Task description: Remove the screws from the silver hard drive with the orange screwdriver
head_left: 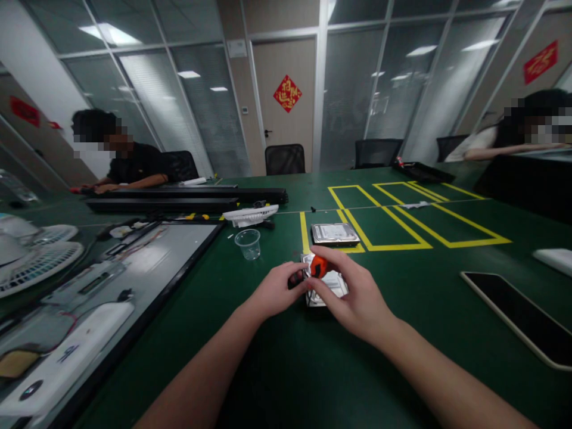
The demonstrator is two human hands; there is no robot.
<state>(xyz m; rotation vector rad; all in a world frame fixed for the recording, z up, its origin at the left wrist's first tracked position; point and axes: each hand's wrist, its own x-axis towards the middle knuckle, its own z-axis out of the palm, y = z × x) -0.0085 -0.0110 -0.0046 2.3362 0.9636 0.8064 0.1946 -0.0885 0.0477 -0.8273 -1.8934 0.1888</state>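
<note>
Over a hard drive [333, 286] near the middle of the table, my two hands meet. My right hand [357, 292] is closed, thumb and fingers pinching a round orange-and-black handle [319, 266], which looks like a screwdriver seen end-on. My left hand [279, 290] is closed at the drive's left side, its fingers around a small dark red-and-black object [296, 277] whose kind I cannot make out. The fingers hide the drive's left part and the tool's tip. Just beyond lies a second hard drive [335, 233], label side up.
A clear plastic cup [248, 245] stands left of the drives, before a white part [250, 214]. An opened panel [147, 256] fills the left side. A phone [518, 316] lies right. Yellow tape [397, 246] marks the green table. Two people [134, 161] sit across.
</note>
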